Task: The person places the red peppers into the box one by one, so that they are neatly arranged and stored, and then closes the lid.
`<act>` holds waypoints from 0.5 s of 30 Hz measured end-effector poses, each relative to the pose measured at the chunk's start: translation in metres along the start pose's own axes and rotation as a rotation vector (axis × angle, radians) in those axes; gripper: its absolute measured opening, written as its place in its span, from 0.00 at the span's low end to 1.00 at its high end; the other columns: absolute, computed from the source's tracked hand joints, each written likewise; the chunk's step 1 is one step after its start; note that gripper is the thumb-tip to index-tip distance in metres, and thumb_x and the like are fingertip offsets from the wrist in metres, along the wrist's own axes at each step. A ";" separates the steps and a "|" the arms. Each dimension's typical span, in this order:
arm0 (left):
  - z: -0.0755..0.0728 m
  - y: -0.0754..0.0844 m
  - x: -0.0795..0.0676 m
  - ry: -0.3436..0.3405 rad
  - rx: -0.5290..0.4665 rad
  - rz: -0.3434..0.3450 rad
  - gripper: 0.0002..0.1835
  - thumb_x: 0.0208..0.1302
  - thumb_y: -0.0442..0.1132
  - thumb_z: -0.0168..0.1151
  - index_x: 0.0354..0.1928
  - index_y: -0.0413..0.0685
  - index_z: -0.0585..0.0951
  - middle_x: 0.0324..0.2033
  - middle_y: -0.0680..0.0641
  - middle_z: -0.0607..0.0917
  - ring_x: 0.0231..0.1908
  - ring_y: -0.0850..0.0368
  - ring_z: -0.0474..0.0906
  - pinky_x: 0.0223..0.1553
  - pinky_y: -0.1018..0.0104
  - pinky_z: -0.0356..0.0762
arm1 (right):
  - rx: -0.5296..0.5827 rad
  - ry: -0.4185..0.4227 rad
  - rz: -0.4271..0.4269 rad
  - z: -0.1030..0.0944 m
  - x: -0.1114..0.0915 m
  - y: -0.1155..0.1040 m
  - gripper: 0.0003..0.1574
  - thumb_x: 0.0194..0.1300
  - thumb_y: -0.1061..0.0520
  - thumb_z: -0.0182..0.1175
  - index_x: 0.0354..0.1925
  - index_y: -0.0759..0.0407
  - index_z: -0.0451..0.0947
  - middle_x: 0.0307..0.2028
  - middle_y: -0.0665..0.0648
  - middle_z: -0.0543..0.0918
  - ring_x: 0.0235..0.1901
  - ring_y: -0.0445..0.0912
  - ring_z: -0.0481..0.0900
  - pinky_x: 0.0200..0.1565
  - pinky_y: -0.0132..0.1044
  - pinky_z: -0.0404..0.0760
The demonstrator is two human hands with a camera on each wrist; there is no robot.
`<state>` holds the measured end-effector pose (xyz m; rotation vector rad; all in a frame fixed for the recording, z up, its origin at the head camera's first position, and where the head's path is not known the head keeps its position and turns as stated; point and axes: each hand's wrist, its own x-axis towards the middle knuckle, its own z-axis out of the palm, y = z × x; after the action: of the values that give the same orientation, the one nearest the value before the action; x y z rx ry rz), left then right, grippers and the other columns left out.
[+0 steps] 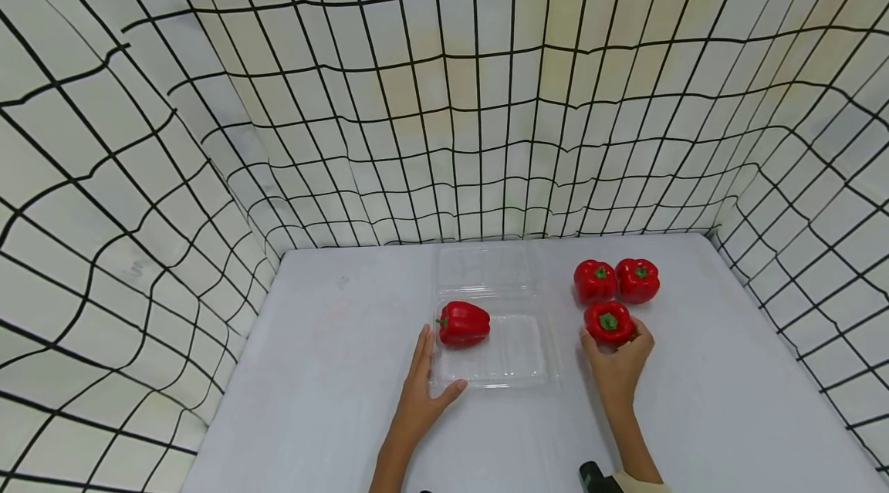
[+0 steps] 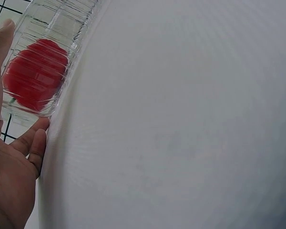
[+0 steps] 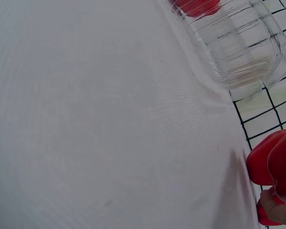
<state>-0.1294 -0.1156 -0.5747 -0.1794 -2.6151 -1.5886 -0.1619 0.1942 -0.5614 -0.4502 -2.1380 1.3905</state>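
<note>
A clear plastic clamshell box (image 1: 514,350) lies with its lid folded back on the white table. On its side in the left part of the box is one red bell pepper (image 1: 464,324), stem to the left. My left hand (image 1: 420,393) touches the box's left and near edges, fingers straight and thumb spread. To the right of the box, my right hand (image 1: 620,366) grips another red bell pepper (image 1: 610,322) by its sides, green stem facing up. Two more red peppers (image 1: 595,281) stand just behind it. In the right wrist view only the fingertips (image 3: 272,210) show beside the peppers.
The lid (image 1: 486,271) of the box reaches toward the table's back edge. White walls with a black grid net (image 1: 479,99) enclose the table (image 1: 333,369) at the back and both sides. A dark device (image 1: 599,477) sits at the right wrist.
</note>
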 end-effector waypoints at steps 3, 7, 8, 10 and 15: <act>0.000 -0.001 0.000 0.000 -0.002 -0.001 0.52 0.57 0.53 0.70 0.78 0.58 0.50 0.78 0.56 0.47 0.75 0.46 0.54 0.65 0.44 0.66 | 0.033 -0.036 -0.002 -0.002 0.001 -0.001 0.55 0.51 0.62 0.73 0.68 0.62 0.50 0.66 0.58 0.62 0.68 0.47 0.60 0.61 0.29 0.73; 0.001 -0.001 0.000 0.000 0.002 -0.005 0.52 0.57 0.53 0.70 0.78 0.58 0.50 0.78 0.57 0.47 0.75 0.46 0.54 0.65 0.45 0.67 | 0.102 -0.088 -0.024 -0.002 0.003 -0.003 0.55 0.52 0.64 0.72 0.67 0.62 0.48 0.66 0.57 0.62 0.68 0.48 0.60 0.55 0.15 0.70; 0.001 -0.001 0.000 0.000 0.002 -0.007 0.52 0.57 0.53 0.70 0.78 0.58 0.50 0.78 0.57 0.47 0.75 0.46 0.54 0.65 0.45 0.66 | 0.112 -0.094 -0.038 -0.002 0.003 -0.005 0.55 0.52 0.65 0.72 0.67 0.61 0.49 0.66 0.57 0.63 0.67 0.48 0.61 0.54 0.13 0.69; 0.000 0.000 0.000 0.001 0.001 -0.008 0.52 0.57 0.53 0.70 0.78 0.57 0.50 0.78 0.56 0.48 0.75 0.46 0.53 0.65 0.44 0.66 | 0.124 -0.107 -0.070 -0.002 0.005 -0.007 0.56 0.50 0.66 0.73 0.68 0.60 0.50 0.66 0.56 0.64 0.67 0.47 0.62 0.50 0.11 0.69; 0.000 0.000 0.000 0.003 -0.009 -0.009 0.52 0.57 0.53 0.70 0.77 0.56 0.51 0.78 0.56 0.48 0.76 0.46 0.52 0.65 0.44 0.66 | 0.116 -0.145 -0.146 -0.002 0.010 -0.014 0.61 0.47 0.67 0.74 0.72 0.53 0.53 0.67 0.55 0.64 0.65 0.40 0.61 0.47 0.11 0.71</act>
<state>-0.1292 -0.1157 -0.5746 -0.1661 -2.6104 -1.6023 -0.1683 0.1954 -0.5450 -0.1491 -2.1421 1.4927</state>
